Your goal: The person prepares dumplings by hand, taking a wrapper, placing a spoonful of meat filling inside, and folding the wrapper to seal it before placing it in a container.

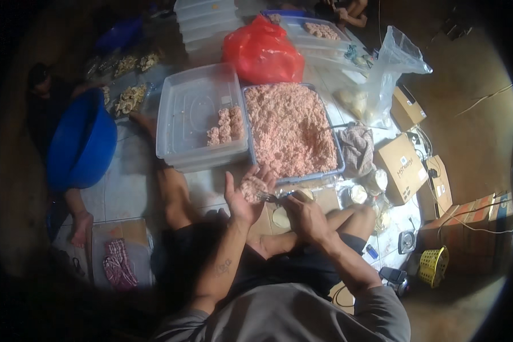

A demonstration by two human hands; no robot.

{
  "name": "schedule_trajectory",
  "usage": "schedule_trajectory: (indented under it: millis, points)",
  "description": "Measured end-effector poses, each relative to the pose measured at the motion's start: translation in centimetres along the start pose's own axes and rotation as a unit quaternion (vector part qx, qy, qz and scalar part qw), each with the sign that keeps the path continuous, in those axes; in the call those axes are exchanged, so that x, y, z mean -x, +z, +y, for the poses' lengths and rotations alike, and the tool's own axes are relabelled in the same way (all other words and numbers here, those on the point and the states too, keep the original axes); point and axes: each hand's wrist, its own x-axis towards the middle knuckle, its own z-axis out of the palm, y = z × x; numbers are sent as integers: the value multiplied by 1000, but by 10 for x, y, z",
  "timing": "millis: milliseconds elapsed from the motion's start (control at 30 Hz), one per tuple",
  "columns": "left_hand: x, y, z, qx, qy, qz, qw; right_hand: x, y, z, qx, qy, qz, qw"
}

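My left hand [243,199] is palm up with the fingers spread, cradling a lump of pink minced filling [252,188]. A wrapper under the lump cannot be made out. My right hand [306,214] is closed around a fork [266,196], whose tines touch the lump from the right. Just beyond both hands stands a blue-rimmed tray [340,171] heaped with pink mince [285,128], scooped lower toward its right side. To its left, a clear plastic tub [182,122], stacked on others, holds short rows of shaped mince pieces [227,125] along its right side.
A red plastic bag [262,51] stands behind the tray. On the right are a crumpled cloth [356,149], cardboard boxes [402,168] and a yellow basket [433,266]. A large blue basin [82,139] is at left, beside another person [43,102]. Someone else's hands show at the top right.
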Motion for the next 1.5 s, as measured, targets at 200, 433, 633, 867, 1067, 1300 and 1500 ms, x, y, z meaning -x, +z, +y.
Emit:
schedule_trajectory:
  millis: [200, 433, 633, 867, 1067, 1300, 1500]
  points:
    - [1, 32, 8, 76, 27, 21, 996, -12, -4, 13, 3, -54, -12, 998]
    - [22, 17, 10, -96, -14, 50, 994, -9, -18, -14, -58, 8, 117, 991]
    - [13, 21, -5, -87, 50, -21, 995, -2, 22, -10, -43, -18, 66, 997]
    - [10, 20, -4, -70, 76, -5, 995, -9, 29, -14, -67, -14, 51, 996]
    - [17, 29, 3, -47, 27, 42, 998, -5, 9, -5, -50, -40, 56, 996]
    - [22, 20, 16, -88, 9, 63, 994, -8, 3, -1, -68, -46, 60, 995]
    - [26, 24, 19, -150, -21, 112, 982, -9, 7, -4, -100, 19, 95, 990]
